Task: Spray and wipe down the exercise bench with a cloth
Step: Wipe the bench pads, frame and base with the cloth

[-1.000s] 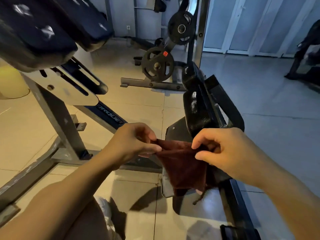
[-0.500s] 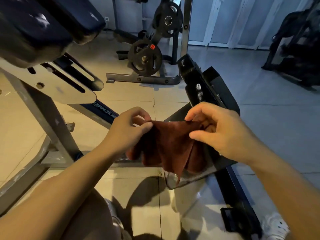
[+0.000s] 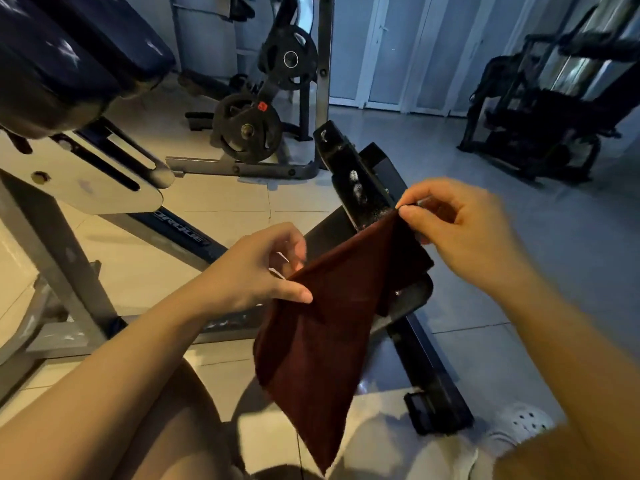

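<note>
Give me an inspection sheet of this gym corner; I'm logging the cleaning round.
Surface: pale tiled floor.
Job's things: maroon cloth held up, hanging to a point; black bench behind it; no spray bottle seen.
Clutter: weight plates on a rack.
Grippers: left hand and right hand each pinch the cloth's top edge.
Cables: nothing seen.
Surroundings: blue padded machine at left, dark machine at right.

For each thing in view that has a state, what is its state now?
cloth: unfolded, hanging in the air, pinched at two corners
left hand: pinches the cloth's lower corner
right hand: pinches the cloth's upper corner, raised higher
black pad: tilted, white marks on it, cloth not on it
weight plates: mounted on the rack
</note>
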`<state>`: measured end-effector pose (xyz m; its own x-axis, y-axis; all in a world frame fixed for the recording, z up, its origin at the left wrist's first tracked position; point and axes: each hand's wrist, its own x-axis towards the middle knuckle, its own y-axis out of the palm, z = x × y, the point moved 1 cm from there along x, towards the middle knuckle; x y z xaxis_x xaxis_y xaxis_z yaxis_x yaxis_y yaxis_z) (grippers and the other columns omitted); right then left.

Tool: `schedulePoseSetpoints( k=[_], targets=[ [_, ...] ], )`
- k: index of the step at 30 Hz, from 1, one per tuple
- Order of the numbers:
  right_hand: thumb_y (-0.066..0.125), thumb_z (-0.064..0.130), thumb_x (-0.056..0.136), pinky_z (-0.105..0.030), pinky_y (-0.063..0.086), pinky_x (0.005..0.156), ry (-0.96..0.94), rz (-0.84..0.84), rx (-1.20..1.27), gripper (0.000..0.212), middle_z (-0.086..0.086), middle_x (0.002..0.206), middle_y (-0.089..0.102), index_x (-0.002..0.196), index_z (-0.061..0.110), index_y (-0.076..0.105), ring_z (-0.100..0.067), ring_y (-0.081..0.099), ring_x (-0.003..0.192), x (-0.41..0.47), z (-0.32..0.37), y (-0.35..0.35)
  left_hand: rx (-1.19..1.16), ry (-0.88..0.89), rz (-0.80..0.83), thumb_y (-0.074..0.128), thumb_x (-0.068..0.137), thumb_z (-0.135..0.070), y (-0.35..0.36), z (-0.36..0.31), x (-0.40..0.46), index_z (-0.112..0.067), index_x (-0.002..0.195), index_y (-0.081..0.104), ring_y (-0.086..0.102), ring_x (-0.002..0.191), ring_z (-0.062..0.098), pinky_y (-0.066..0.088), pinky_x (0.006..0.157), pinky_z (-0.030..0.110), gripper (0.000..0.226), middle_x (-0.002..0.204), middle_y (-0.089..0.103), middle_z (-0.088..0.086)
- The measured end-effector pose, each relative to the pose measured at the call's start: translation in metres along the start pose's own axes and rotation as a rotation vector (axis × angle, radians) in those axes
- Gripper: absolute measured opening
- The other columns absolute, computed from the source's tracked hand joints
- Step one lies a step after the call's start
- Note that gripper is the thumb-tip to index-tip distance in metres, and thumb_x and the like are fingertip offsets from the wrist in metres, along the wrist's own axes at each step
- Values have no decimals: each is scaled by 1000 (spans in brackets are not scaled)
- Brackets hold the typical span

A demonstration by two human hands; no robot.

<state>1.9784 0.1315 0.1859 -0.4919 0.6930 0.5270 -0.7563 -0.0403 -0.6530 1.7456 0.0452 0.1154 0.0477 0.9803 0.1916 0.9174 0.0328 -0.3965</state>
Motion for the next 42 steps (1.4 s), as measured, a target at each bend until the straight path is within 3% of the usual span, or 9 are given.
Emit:
schedulePoseSetpoints(
  k=[6,10,17,20,24,27,32,37,42],
  targets=[
    [61,23,91,-39,57,78,112,33,41,18,12,80,68,83,39,64,-8,67,81,-15,-32,-4,364,-42,-177,77,76,-30,17,-1,12,-26,76,63,62,75,5,49,63,18,15,76,64,-13],
    [63,11,91,-22,55,67,215,-13,232,23,5,71,69,83,33,66,-7,67,67,-23,-48,-4,550,-21,-232,65,83,-41,26,-4,23,-38,83,60,63,88,11,56,79,38,6,86,63,-15],
    [66,6,90,-16,52,51,545,66,426,14,7,55,66,91,19,70,-3,63,52,-12,-64,-2,157,-133,-157,53,80,-42,31,-3,24,-30,88,65,67,87,11,59,62,24,19,90,67,-3],
    [57,4,94,-17,54,55,642,131,595,18,5,66,70,89,15,70,-4,67,59,-15,-67,-2,154,-176,-44,63,72,-48,26,-1,20,-29,89,68,68,87,14,60,71,30,26,90,67,-4],
    [63,1,87,-22,58,63,641,154,703,11,-1,75,67,92,9,69,-9,69,68,-18,-69,-7,346,-222,8,83,70,-16,24,4,16,-33,91,55,65,85,16,56,68,26,39,95,63,-4],
    [69,-8,77,-21,57,63,567,201,677,24,1,70,57,94,8,68,-8,66,63,-21,-69,-9,483,-138,-64,79,74,-11,27,3,17,-29,85,50,64,85,12,52,60,17,36,93,62,-8],
    [67,-9,82,-20,56,63,523,300,538,24,-1,74,59,91,13,68,-9,65,64,-28,-70,11,571,-35,-29,73,81,-12,31,-2,17,-36,78,56,63,84,9,52,74,19,29,84,62,-17],
    [73,9,84,-33,60,75,455,483,285,14,1,73,64,91,20,68,-15,65,72,-41,-73,36,637,65,-109,72,82,-11,22,-5,16,-29,84,57,61,85,12,49,73,14,23,83,58,-17],
    [73,38,83,-31,56,81,365,641,120,22,8,89,66,100,25,67,-8,62,84,-52,-55,70,382,-11,-242,74,77,-20,9,-9,14,-27,82,63,63,87,9,52,69,15,13,89,65,-9]
  ],
)
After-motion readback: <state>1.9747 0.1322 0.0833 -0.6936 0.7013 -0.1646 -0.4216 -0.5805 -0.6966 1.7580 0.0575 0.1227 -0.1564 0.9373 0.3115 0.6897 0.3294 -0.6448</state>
